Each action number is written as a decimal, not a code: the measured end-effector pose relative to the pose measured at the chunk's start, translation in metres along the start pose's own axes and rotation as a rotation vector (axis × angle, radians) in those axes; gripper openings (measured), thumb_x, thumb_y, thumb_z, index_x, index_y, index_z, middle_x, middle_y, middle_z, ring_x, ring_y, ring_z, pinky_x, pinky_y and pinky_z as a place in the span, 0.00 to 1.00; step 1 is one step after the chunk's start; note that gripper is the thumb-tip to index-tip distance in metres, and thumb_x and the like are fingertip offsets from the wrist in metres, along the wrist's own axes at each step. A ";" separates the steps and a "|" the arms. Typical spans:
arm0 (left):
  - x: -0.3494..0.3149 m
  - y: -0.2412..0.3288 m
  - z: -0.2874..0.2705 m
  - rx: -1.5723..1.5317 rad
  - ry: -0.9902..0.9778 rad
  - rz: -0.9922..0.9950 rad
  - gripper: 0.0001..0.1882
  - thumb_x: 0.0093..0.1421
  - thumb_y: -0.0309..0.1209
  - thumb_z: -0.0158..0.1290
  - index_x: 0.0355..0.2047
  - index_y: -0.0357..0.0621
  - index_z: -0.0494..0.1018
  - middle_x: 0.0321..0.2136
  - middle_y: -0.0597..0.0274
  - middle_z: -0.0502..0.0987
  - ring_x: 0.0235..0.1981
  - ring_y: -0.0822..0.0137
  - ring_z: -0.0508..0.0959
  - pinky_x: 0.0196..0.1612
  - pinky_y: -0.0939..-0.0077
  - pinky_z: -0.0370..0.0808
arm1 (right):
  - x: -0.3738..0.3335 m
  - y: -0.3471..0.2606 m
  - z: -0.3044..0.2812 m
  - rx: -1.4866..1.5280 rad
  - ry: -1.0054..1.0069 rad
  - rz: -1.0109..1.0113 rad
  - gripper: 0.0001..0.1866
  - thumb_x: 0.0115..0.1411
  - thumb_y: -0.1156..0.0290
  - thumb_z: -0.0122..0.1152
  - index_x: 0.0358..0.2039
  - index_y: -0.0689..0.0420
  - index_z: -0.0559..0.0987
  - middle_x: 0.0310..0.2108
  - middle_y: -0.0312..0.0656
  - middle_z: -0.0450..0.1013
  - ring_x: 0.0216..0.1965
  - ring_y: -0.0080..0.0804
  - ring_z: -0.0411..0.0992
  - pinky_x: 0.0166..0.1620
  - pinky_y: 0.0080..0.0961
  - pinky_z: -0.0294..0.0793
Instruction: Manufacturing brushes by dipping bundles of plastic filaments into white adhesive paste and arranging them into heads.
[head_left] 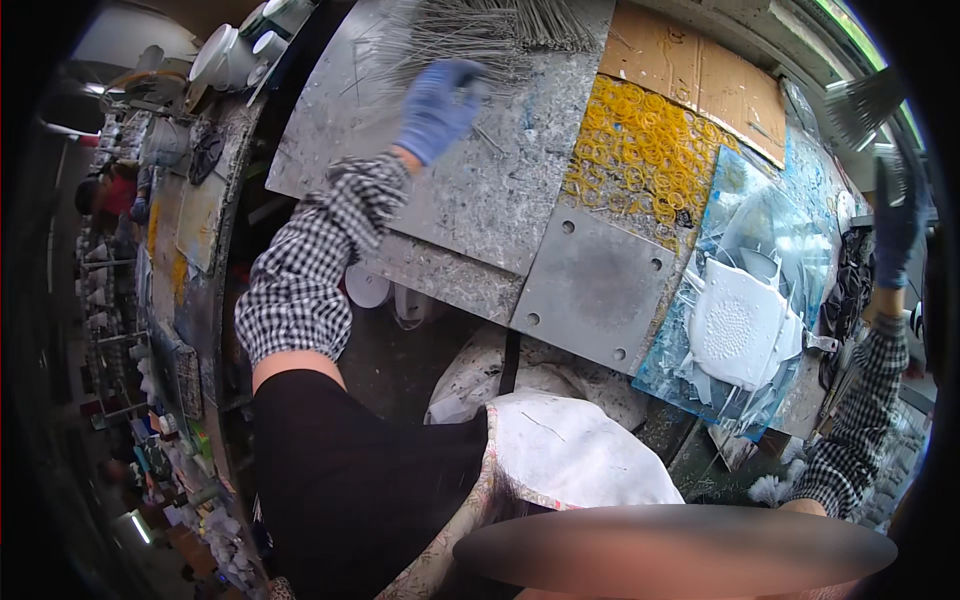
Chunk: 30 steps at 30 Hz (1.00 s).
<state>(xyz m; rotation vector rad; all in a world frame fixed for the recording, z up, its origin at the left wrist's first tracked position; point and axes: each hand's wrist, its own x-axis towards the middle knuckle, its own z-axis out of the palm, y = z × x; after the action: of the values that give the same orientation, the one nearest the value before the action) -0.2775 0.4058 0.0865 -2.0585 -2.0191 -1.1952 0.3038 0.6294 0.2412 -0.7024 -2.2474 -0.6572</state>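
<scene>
I see the bench [455, 275] carrying a grey board [345, 110] under the left fingers [464, 70], wires [548, 25] on it beyond them; to their right, yellow rings [640, 125], a square plate [595, 290], cardboard [700, 70], a glass sheet [738, 185].

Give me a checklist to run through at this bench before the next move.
1. Left hand gloved: ok, in blue.
2. Right hand gloved: ok, in dark blue.
3. Right hand's hold on the strand bundle: cannot tell.
4. Thin wires lined up: not ok, many cross.
5. White paste on the glass sheet: ok.
6. Yellow rings off the grey plate: ok.
</scene>
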 end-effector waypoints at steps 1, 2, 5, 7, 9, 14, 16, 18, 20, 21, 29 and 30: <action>-0.002 -0.041 -0.027 0.121 0.083 -0.037 0.09 0.60 0.32 0.56 0.41 0.46 0.76 0.35 0.57 0.81 0.35 0.61 0.81 0.41 0.68 0.78 | 0.001 -0.048 0.004 0.111 -0.046 0.001 0.26 0.56 0.75 0.65 0.57 0.52 0.73 0.50 0.43 0.75 0.51 0.40 0.73 0.55 0.34 0.71; -0.016 -0.073 -0.067 0.252 0.156 -0.147 0.11 0.60 0.32 0.55 0.42 0.44 0.76 0.35 0.56 0.81 0.36 0.58 0.81 0.40 0.66 0.77 | 0.007 -0.109 0.024 0.277 -0.132 0.010 0.25 0.55 0.78 0.65 0.55 0.54 0.74 0.52 0.43 0.74 0.53 0.40 0.72 0.58 0.34 0.68; -0.012 -0.157 -0.113 0.330 0.047 -0.464 0.16 0.60 0.36 0.56 0.46 0.46 0.76 0.40 0.52 0.81 0.42 0.55 0.81 0.45 0.62 0.77 | 0.028 -0.252 0.042 0.606 -0.352 -0.017 0.20 0.53 0.76 0.65 0.48 0.53 0.77 0.50 0.42 0.75 0.52 0.42 0.72 0.56 0.36 0.70; -0.003 -0.185 -0.119 0.628 -0.281 -0.591 0.20 0.59 0.42 0.56 0.51 0.51 0.76 0.45 0.49 0.80 0.48 0.53 0.79 0.50 0.59 0.75 | 0.041 -0.320 0.065 0.718 -0.446 -0.131 0.18 0.55 0.71 0.64 0.48 0.52 0.77 0.47 0.42 0.75 0.49 0.42 0.72 0.53 0.38 0.71; 0.009 -0.204 -0.106 0.726 -0.315 -0.549 0.22 0.59 0.45 0.55 0.53 0.56 0.75 0.47 0.49 0.79 0.51 0.52 0.78 0.54 0.57 0.74 | 0.051 -0.376 0.094 0.894 -0.523 -0.135 0.20 0.54 0.71 0.65 0.49 0.53 0.76 0.49 0.42 0.73 0.51 0.43 0.70 0.54 0.39 0.70; 0.023 -0.191 -0.100 0.804 -0.455 -0.623 0.23 0.56 0.40 0.57 0.53 0.53 0.75 0.48 0.52 0.79 0.51 0.52 0.78 0.52 0.54 0.75 | 0.059 -0.470 0.174 0.839 -0.574 -0.063 0.21 0.54 0.67 0.63 0.50 0.53 0.76 0.48 0.44 0.72 0.49 0.47 0.69 0.54 0.40 0.70; 0.015 -0.196 -0.114 0.913 -0.548 -0.639 0.25 0.52 0.43 0.60 0.52 0.54 0.76 0.48 0.55 0.80 0.51 0.53 0.78 0.54 0.60 0.74 | 0.065 -0.490 0.175 0.732 -0.605 -0.040 0.21 0.53 0.65 0.63 0.48 0.56 0.76 0.48 0.47 0.72 0.49 0.50 0.68 0.54 0.42 0.69; 0.006 -0.191 -0.123 0.892 -0.633 -0.654 0.26 0.52 0.43 0.60 0.52 0.52 0.76 0.48 0.54 0.79 0.51 0.53 0.78 0.54 0.60 0.73 | 0.059 -0.489 0.182 0.778 -0.525 -0.024 0.21 0.52 0.67 0.63 0.47 0.56 0.77 0.47 0.47 0.72 0.49 0.49 0.69 0.53 0.42 0.69; -0.010 -0.181 -0.130 0.822 -0.721 -0.684 0.28 0.52 0.45 0.60 0.51 0.48 0.75 0.49 0.50 0.79 0.52 0.52 0.77 0.55 0.60 0.73 | 0.053 -0.490 0.186 0.833 -0.451 -0.015 0.19 0.52 0.68 0.62 0.46 0.57 0.77 0.45 0.48 0.72 0.47 0.49 0.69 0.52 0.42 0.70; -0.016 -0.170 -0.133 0.822 -0.720 -0.681 0.28 0.52 0.45 0.60 0.51 0.48 0.75 0.49 0.50 0.79 0.52 0.52 0.77 0.55 0.60 0.73 | 0.054 -0.490 0.186 0.830 -0.450 -0.014 0.19 0.52 0.68 0.62 0.46 0.57 0.77 0.45 0.48 0.72 0.47 0.49 0.69 0.52 0.42 0.70; -0.055 -0.120 -0.176 0.874 -0.654 -0.671 0.22 0.53 0.45 0.57 0.47 0.51 0.78 0.43 0.53 0.81 0.48 0.53 0.80 0.53 0.63 0.74 | 0.056 -0.493 0.181 0.750 -0.479 -0.005 0.17 0.57 0.66 0.60 0.47 0.56 0.77 0.44 0.47 0.73 0.47 0.47 0.70 0.52 0.41 0.70; -0.056 -0.118 -0.186 0.902 -0.692 -0.668 0.21 0.53 0.45 0.57 0.45 0.51 0.79 0.42 0.53 0.82 0.47 0.54 0.80 0.52 0.63 0.75 | 0.056 -0.493 0.181 0.751 -0.476 -0.005 0.17 0.57 0.66 0.60 0.47 0.56 0.77 0.44 0.47 0.73 0.47 0.47 0.70 0.52 0.41 0.70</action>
<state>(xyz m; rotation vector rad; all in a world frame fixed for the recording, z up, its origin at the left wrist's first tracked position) -0.4636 0.2828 0.1317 -1.4189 -2.8401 0.5725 -0.1282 0.4001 0.0415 -0.4898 -2.6493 0.4096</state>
